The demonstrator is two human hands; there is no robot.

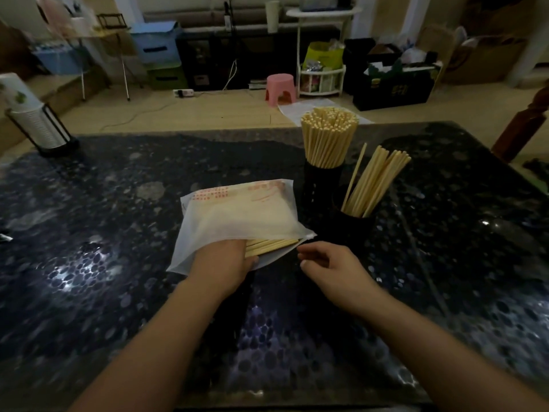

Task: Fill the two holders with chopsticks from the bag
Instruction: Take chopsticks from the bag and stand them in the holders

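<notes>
A white translucent bag [237, 215] with red print lies on the dark table, its mouth toward me. My left hand [225, 260] reaches into that mouth; its fingers are hidden inside, with the thumb under the ends of several chopsticks [273, 244] that stick out. My right hand [329, 263] hovers just right of the bag's mouth with loosely curled fingers, holding nothing. Two black holders stand to the right of the bag: the far holder [322, 179] is packed with upright chopsticks, and the near holder [353, 227] has a smaller leaning bunch.
The table [118, 233] is dark speckled stone. A black rack with stacked white cups [44, 129] stands at its far left corner. Beyond the table are a pink stool [280, 89], boxes and shelves on the floor. A wooden post [523, 126] rises at the right edge.
</notes>
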